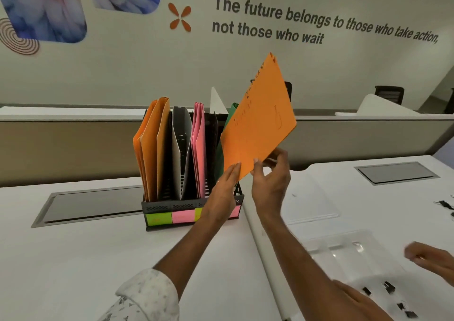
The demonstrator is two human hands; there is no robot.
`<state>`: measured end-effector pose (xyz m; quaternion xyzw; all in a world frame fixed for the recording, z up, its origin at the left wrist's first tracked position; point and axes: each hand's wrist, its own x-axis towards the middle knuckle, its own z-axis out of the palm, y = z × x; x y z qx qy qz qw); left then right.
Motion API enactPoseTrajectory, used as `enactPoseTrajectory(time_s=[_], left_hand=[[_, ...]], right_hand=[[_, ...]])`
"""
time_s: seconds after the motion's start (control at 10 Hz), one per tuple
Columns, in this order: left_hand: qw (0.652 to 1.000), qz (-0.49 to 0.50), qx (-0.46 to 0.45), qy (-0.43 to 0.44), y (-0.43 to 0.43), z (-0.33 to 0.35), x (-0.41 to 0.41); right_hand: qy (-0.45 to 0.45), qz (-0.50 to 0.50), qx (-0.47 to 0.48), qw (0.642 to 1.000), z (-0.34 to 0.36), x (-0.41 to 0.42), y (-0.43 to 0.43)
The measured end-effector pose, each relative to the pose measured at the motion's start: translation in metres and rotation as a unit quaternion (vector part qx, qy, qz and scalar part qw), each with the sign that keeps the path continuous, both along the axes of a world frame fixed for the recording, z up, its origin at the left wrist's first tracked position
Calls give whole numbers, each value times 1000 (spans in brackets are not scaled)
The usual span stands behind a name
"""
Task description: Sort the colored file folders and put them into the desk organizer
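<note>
A black desk organizer (157,208) stands on the white desk, with green and pink sticky labels on its front. Its slots hold orange folders (151,146) at the left, a grey folder (180,134), pink folders (198,144) and a green folder (230,114) at the right. An orange folder (261,122) is raised and tilted above the organizer's right end, partly hiding the green one. My right hand (270,176) pinches its lower corner. My left hand (224,188) touches its lower edge with flat fingers.
Grey cable hatches (93,204) (395,172) are set into the desk. A clear plastic tray (344,254) and several black binder clips (390,288) lie at the right. Another person's hand (427,257) reaches in at the right edge. A low partition runs behind the organizer.
</note>
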<state>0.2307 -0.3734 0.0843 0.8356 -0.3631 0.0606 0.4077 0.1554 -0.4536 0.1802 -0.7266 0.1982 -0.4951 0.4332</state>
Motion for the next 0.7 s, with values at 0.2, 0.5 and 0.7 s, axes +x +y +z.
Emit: enactPoseTrajectory(time_s=[0.2,0.5,0.7], left_hand=[[999,1,52,13,-11,-38,29],[998,-2,67,5,-15,-65,33],[999,-10,33,2,9,-67,25]], right_hand=[[65,2,-12,998,-29,38,-11],[173,46,-18,984,-63,53,-11],[208,34,1,978,-94,31,11]])
